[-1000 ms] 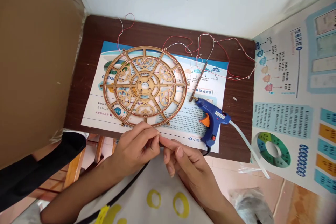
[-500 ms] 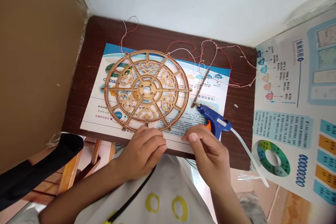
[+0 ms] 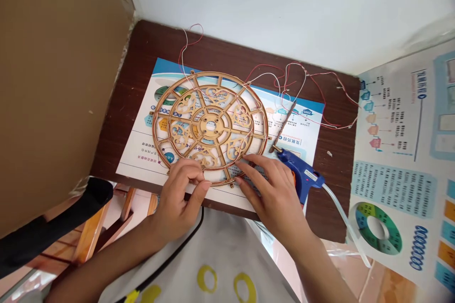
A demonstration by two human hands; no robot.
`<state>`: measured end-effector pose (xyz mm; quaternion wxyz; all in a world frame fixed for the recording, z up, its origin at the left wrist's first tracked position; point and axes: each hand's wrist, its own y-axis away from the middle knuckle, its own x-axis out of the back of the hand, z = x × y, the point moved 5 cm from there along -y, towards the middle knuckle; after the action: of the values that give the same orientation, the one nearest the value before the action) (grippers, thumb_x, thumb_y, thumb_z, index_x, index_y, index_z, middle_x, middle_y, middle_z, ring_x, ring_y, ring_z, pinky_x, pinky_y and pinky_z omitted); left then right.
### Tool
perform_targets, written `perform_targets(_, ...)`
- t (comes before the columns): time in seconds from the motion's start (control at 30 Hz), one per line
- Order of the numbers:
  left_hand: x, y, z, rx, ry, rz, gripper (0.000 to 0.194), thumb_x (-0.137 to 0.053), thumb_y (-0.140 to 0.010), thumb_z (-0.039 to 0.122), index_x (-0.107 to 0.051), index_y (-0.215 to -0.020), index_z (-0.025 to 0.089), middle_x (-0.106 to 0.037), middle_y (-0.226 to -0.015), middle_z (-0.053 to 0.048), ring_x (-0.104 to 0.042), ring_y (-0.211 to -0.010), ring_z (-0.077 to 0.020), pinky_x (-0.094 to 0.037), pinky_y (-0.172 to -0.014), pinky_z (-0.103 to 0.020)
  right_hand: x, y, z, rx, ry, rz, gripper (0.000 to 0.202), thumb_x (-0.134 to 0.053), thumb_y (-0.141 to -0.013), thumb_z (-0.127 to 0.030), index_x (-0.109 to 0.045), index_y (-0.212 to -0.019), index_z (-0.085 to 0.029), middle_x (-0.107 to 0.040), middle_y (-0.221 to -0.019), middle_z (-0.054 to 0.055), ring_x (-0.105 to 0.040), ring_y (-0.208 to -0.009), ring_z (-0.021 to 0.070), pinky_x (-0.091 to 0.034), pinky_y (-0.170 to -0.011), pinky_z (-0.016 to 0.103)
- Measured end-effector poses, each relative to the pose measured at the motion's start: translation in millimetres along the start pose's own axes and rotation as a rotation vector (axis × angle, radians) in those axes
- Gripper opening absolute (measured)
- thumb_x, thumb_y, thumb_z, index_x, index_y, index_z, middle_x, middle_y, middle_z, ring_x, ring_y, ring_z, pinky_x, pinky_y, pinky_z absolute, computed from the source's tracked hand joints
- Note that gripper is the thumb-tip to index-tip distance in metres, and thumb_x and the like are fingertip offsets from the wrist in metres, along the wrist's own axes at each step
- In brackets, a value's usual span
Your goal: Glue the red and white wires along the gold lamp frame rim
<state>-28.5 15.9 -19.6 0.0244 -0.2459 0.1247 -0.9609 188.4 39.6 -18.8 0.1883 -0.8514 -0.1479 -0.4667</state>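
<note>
A round gold openwork frame [image 3: 210, 126] with spokes and scroll panels lies on a printed sheet [image 3: 137, 156]. Thin red and white wires [image 3: 263, 75] run over it and beyond its far edge. My left hand [image 3: 185, 196] is at the frame's near rim, its fingers curled and the thumb near the index finger; whatever may be between them is too small to make out. To the right, my right hand [image 3: 268, 189] has its fingers apart and touches the near right rim. A blue glue gun [image 3: 300, 173] with a clear glue stick lies right of that hand.
The dark brown table [image 3: 227, 52] meets a white wall [image 3: 249, 9] at the back. Brown cardboard [image 3: 60, 80] stands at the left, and a printed poster [image 3: 394, 151] at the right. A brown-stained stick [image 3: 283, 128] lies by the glue gun's nozzle.
My right hand has moved left to the frame's near rim, its fingers more extended. My left hand has turned, with its thumb raised towards the index finger. The view has shifted slightly.
</note>
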Motion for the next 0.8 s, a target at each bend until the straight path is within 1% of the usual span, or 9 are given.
perform_targets(0.1, 10.6, 0.2, -5.5, -0.013, -0.042, 0.057, 0.011, -0.053, -0.115, 0.028, -0.059, -0.106, 0.026, -0.067, -0.101, -0.004, -0.066, -0.095, -0.0207, -0.056, -0.086, -0.036, -0.2, 2.2, -7.7, 0.006, -0.005, 0.011, 0.025, -0.066, -0.113, -0.025, -0.070, -0.138, -0.024, -0.079, -0.133, 0.013, -0.073, -0.117, 0.0296, -0.053, -0.100, 0.046)
perform_targets(0.23, 35.2, 1.0, -16.2, -0.058, -0.132, 0.142, 0.020, -0.053, -0.116, 0.028, -0.064, -0.099, 0.026, -0.069, -0.108, -0.006, -0.066, -0.103, -0.0230, -0.053, -0.093, -0.042, -2.1, 3.6, -23.9, 0.033, -0.009, 0.028, 0.023, -0.065, -0.113, -0.018, -0.070, -0.134, -0.025, -0.080, -0.124, 0.010, -0.074, -0.111, 0.0259, -0.050, -0.099, 0.044)
perform_targets(0.33, 53.8, -0.2, -26.0, -0.100, -0.201, 0.212, 0.010, -0.066, -0.110, 0.027, -0.068, -0.100, 0.026, -0.067, -0.111, -0.006, -0.066, -0.106, -0.0247, -0.052, -0.095, -0.044, -8.2, 5.5, -34.3, 0.059, -0.001, 0.063, 0.025, -0.067, -0.111, -0.014, -0.071, -0.133, -0.025, -0.080, -0.116, 0.008, -0.073, -0.102, 0.0233, -0.047, -0.093, 0.042)
perform_targets(0.4, 60.2, -1.7, -33.1, -0.099, -0.239, 0.232, 0.004, -0.072, -0.106, 0.025, -0.069, -0.104, 0.026, -0.066, -0.112, -0.007, -0.065, -0.108, -0.0264, -0.052, -0.097, -0.046, -14.4, 6.6, -37.5, 0.070, -0.005, 0.078, 0.027, -0.068, -0.110, -0.012, -0.071, -0.134, -0.024, -0.081, -0.111, 0.007, -0.074, -0.098, 0.0219, -0.046, -0.091, 0.040)
perform_targets(0.47, 60.6, -2.9, -38.3, -0.092, -0.266, 0.223, 0.003, -0.068, -0.108, 0.025, -0.070, -0.108, 0.027, -0.067, -0.114, -0.009, -0.066, -0.110, -0.0288, -0.050, -0.099, -0.049, -20.6, 7.1, -37.4, 0.071, -0.011, 0.086, 0.029, -0.067, -0.110, -0.011, -0.072, -0.135, -0.025, -0.081, -0.111, 0.007, -0.075, -0.099, 0.0217, -0.046, -0.091, 0.040)
perform_targets(0.6, 52.5, -2.5, -38.5, -0.137, -0.319, 0.179, 0.019, -0.055, -0.112, 0.026, -0.073, -0.111, 0.029, -0.071, -0.118, -0.011, -0.068, -0.109, -0.0305, -0.048, -0.100, -0.051, -26.1, 7.2, -34.4, 0.063, -0.019, 0.103, 0.034, -0.068, -0.109, -0.010, -0.074, -0.137, -0.027, -0.083, -0.112, 0.006, -0.076, -0.100, 0.0220, -0.044, -0.090, 0.040)
perform_targets(0.67, 47.6, -1.9, -35.2, -0.204, -0.359, 0.136, 0.016, -0.060, -0.112, 0.030, -0.075, -0.110, 0.029, -0.074, -0.118, -0.009, -0.069, -0.108, -0.0295, -0.045, -0.099, -0.049, -25.8, 6.6, -34.4, 0.064, -0.022, 0.109, 0.034, -0.068, -0.109, -0.009, -0.074, -0.138, -0.027, -0.083, -0.110, 0.006, -0.076, -0.100, 0.0217, -0.044, -0.089, 0.039)
perform_targets(0.73, 42.8, -1.6, -31.6, -0.290, -0.399, 0.064, 0.012, -0.067, -0.110, 0.038, -0.078, -0.110, 0.031, -0.078, -0.116, -0.006, -0.071, -0.108, -0.0284, -0.042, -0.098, -0.047, -24.8, 5.6, -35.1, 0.066, -0.021, 0.109, 0.034, -0.068, -0.109, -0.009, -0.074, -0.138, -0.026, -0.083, -0.109, 0.006, -0.077, -0.100, 0.0215, -0.044, -0.089, 0.039)
perform_targets(0.8, 38.7, -1.7, -28.1, -0.374, -0.429, -0.018, 0.014, -0.073, -0.108, 0.045, -0.080, -0.113, 0.033, -0.081, -0.114, -0.004, -0.072, -0.107, -0.0269, -0.040, -0.097, -0.046, -24.1, 4.8, -35.9, 0.069, -0.018, 0.105, 0.034, -0.068, -0.109, -0.008, -0.073, -0.138, -0.025, -0.084, -0.109, 0.005, -0.077, -0.100, 0.0214, -0.045, -0.089, 0.039)
